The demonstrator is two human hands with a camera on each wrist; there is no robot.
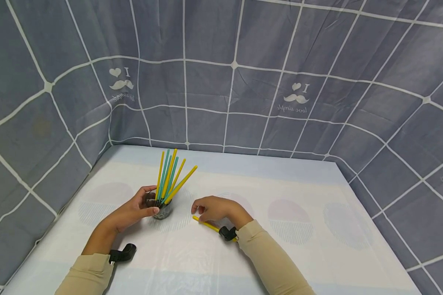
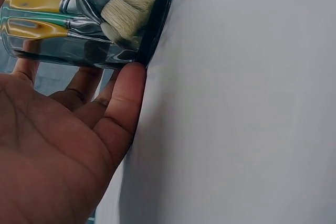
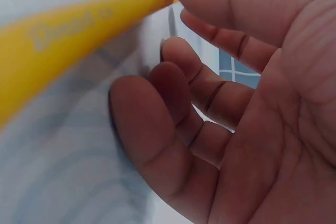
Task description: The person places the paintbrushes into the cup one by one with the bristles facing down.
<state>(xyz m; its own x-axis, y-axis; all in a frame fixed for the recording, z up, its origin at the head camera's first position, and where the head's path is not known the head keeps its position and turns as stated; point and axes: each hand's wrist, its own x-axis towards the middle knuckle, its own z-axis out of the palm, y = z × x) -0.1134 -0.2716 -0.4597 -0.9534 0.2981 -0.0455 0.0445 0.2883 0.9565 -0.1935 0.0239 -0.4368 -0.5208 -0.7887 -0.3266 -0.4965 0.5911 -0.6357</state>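
Observation:
My left hand (image 1: 132, 209) holds a clear glass cup (image 2: 39, 55) on the table, fingers and thumb spread around its side. Several paintbrushes with yellow and green handles stand in the cup, fanned out; pale bristles (image 2: 126, 17) show near its base. To the right, my right hand (image 1: 215, 208) pinches a yellow paintbrush (image 3: 79, 30) near the thin end of its handle, with the thumb in front. The thicker part, with lettering, runs back beneath the wrist. Its bristle end is hidden. The other right fingers are loosely bent.
The white table (image 1: 317, 266) carries pale printed circles and stripes. A grey curtain (image 1: 214, 86) with white grid lines surrounds its back and sides. A black camera mount sits on each wrist.

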